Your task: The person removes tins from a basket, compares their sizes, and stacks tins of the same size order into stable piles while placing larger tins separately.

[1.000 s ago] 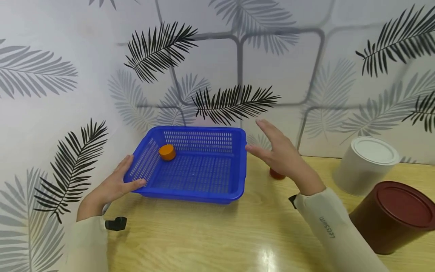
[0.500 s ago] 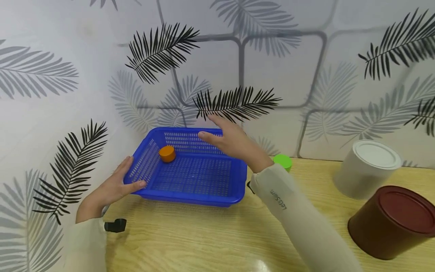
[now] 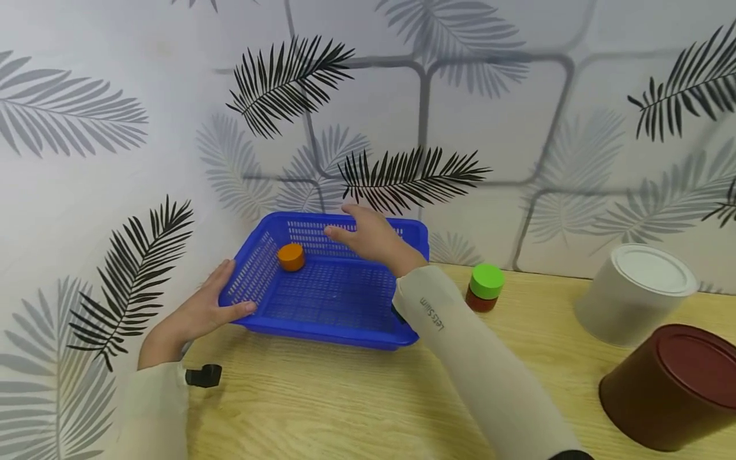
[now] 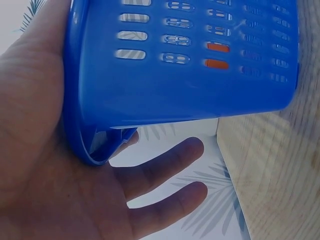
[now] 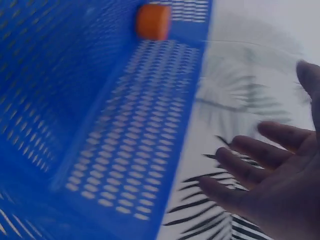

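Observation:
A blue plastic basket (image 3: 333,332) with slotted walls stands on the table near the wall. At its left end my left hand (image 3: 192,314) rests against the rim, thumb along the front corner. In the left wrist view, the basket's rim (image 4: 75,90) lies against the palm, and the left hand's fingers (image 4: 165,162) extend loosely past it. A short orange cylinder (image 3: 291,257) sits inside at the back left corner. My right hand (image 3: 372,236) hovers over the basket's back half, holding nothing. Its spread, relaxed fingers (image 5: 245,167) show beyond the back rim in the right wrist view.
Right of the basket stands a small red-brown jar with a green lid (image 3: 486,282). Farther right are a white lidded canister (image 3: 635,294) and a dark brown one (image 3: 661,390). A leaf-patterned wall (image 3: 477,121) rises behind the wooden table (image 3: 322,396).
My right hand has swung left from beside the basket to over it, uncovering the green-lidded jar. The left hand keeps its place at the left end.

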The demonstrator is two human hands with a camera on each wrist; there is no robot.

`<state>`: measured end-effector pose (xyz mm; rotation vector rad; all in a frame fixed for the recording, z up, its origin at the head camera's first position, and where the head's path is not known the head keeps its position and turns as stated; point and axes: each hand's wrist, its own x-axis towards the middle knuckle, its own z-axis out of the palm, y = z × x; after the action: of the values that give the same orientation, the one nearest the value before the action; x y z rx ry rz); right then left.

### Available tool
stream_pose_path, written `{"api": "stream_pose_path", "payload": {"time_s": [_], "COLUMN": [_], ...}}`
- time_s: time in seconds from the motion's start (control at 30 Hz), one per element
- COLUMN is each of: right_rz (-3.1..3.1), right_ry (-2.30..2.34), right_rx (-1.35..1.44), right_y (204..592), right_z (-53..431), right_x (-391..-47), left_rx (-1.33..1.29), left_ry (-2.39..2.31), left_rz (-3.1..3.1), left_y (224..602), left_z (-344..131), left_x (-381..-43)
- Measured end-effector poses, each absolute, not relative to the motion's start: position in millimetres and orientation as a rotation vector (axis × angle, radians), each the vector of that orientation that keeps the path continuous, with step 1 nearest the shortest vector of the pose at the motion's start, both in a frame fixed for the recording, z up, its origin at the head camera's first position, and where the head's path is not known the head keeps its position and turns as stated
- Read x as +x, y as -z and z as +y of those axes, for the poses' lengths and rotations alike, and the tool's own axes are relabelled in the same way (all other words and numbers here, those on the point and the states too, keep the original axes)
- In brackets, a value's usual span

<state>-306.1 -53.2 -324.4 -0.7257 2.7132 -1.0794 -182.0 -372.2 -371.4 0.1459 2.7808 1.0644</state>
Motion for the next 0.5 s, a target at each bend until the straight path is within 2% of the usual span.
{"api": "stream_pose_path", "payload": {"time_s": [0.17,0.3,0.5], "right_rz": [2.763,2.692,2.578], "right_ry": [0.827,0.565,0.659], "right_rx": [-0.738,-0.898,-1.006], "right_y": [358,372,381], "right_z": [-63,-82,-115], "right_x": [-318,-321,-330], "left_rx": [0.133,0.122,0.109], "left_ry": [-1.078,-1.047,-1.061], "left_rz": [2.762,2.770,2.756], "left_y": [372,372,370], "left_z": [-363,-365,-371], "left_x": [-185,-184,-180]}}
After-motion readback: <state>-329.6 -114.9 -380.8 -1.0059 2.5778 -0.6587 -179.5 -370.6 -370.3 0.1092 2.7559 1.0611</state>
